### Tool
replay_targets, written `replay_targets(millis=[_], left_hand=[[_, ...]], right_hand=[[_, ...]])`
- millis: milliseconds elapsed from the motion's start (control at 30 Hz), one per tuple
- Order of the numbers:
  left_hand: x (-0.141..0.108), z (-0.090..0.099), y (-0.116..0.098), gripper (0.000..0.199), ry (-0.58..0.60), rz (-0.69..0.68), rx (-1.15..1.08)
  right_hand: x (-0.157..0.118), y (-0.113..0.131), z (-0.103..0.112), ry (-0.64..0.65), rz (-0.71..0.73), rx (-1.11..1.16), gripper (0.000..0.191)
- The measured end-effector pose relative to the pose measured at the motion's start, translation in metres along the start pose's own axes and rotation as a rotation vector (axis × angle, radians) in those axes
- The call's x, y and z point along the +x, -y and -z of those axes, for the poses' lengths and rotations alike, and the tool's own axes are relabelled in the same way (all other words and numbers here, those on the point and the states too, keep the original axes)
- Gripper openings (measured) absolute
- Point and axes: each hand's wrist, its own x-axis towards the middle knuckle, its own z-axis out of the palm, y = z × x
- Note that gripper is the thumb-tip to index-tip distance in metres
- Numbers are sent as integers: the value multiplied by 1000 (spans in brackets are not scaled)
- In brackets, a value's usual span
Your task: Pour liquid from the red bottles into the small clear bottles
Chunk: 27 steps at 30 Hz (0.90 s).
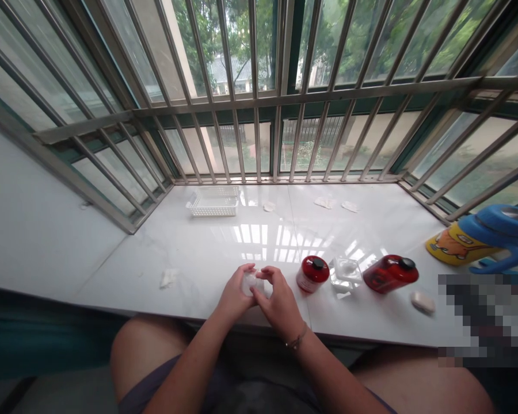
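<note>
White marble worktop (198, 253), small clear piece (251, 282) pinched between both hands.

Held low over the near edge, just left of a red jar (312, 273), close to the body for a steady two-handed grip. Left hand (235, 294) cupped round the piece from the left, fingers closed on it; right hand (278, 296) curled over from the right, thumb and fingertips pressed against it. Hard to tell what the piece is: mostly hidden by fingers. Lined up to the right within reach: a clear tray (346, 270), a red bottle (391, 272) on its side, a white lump (422, 301). Farther back, near the window bars (254, 138), a white basket (213, 201), well apart from the hands. Crumpled tissue (168, 278) to the left.
</note>
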Motion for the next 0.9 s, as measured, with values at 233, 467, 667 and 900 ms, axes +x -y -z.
replay_targets(millis=[233,467,667,900], left_hand=[[1,-2,3,76,-21,-28,16],[-1,-1,3,75,-9,-24,-28],[1,0,6,80,-12,-18,-29],[1,0,4,91,1,33,-57]], right_hand=[[2,0,0,31,3,13,46],[1,-3,2,-47,84,-134,51],[-6,2,3,62,34,2,82],[-9,1,8,-38,10,-56,63]])
